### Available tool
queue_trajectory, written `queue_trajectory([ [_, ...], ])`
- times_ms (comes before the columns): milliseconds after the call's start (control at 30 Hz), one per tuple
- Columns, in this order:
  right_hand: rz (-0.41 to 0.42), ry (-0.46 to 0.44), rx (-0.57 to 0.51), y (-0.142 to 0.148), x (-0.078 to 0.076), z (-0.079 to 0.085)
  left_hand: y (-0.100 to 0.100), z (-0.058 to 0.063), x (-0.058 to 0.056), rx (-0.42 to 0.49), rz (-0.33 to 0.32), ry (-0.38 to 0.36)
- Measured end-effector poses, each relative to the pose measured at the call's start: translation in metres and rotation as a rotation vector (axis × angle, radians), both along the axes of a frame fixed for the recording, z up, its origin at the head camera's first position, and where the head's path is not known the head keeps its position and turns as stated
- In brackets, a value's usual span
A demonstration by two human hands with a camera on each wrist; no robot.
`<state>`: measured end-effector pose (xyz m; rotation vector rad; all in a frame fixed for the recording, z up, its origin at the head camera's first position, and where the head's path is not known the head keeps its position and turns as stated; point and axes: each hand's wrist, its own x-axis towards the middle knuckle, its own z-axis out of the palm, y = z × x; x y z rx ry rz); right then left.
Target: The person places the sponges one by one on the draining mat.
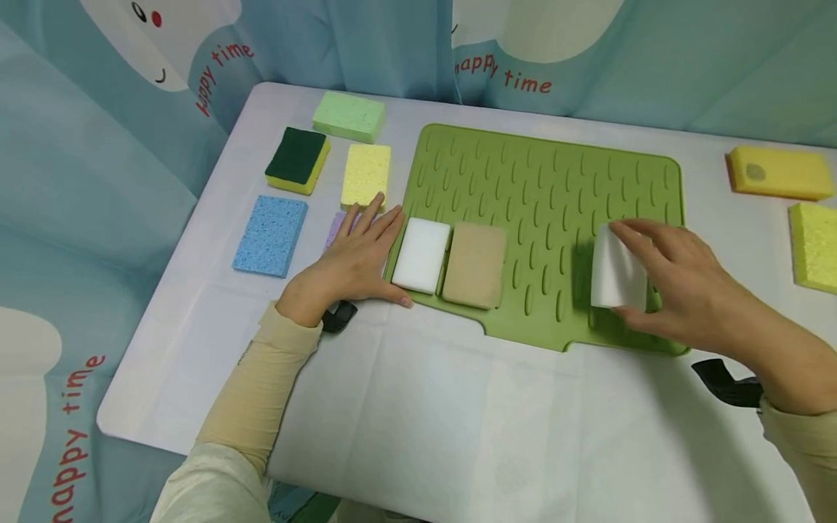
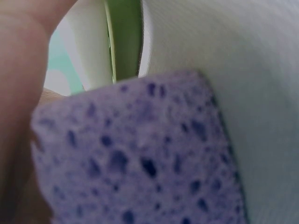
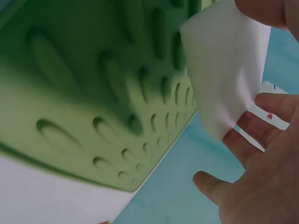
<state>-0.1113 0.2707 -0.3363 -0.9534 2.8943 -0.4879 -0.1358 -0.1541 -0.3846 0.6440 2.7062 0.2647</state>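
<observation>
My right hand (image 1: pixel 686 280) pinches a white sponge (image 1: pixel 615 272) between thumb and fingers, tilted over the right part of a green ridged mat (image 1: pixel 543 211). The right wrist view shows this white sponge (image 3: pixel 224 65) held clear of the mat's surface. With fingers spread and straight, my left hand (image 1: pixel 356 261) lies at the mat's left edge, partly covering a purple sponge (image 1: pixel 335 229). Close up in the left wrist view, the purple sponge (image 2: pixel 140 154) shows dark pores. Beside the left thumb, a second white sponge (image 1: pixel 421 256) and a beige sponge (image 1: pixel 475 265) lie side by side on the mat.
Left of the mat lie a light green sponge (image 1: pixel 349 116), a dark green and yellow scouring sponge (image 1: pixel 297 160), a pale yellow sponge (image 1: pixel 366 174) and a blue sponge (image 1: pixel 270 236). Two yellow sponges (image 1: pixel 781 173) are at the far right. A patterned curtain (image 1: pixel 392 51) hangs behind the table.
</observation>
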Motion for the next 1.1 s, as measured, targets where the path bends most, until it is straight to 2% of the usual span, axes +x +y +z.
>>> queue_trajectory([
  [267, 0.033, -0.006, 0.0, -0.013, 0.002, -0.003, -0.001, -0.001, 0.0, 0.001, 0.002, -0.002],
  [667, 0.125, 0.041, -0.037, -0.035, 0.001, -0.006, -0.001, 0.0, 0.0, -0.003, 0.002, -0.001],
  [1100, 0.126, -0.017, 0.018, -0.061, 0.0, -0.01, 0.0, -0.001, -0.001, -0.01, -0.003, 0.003],
])
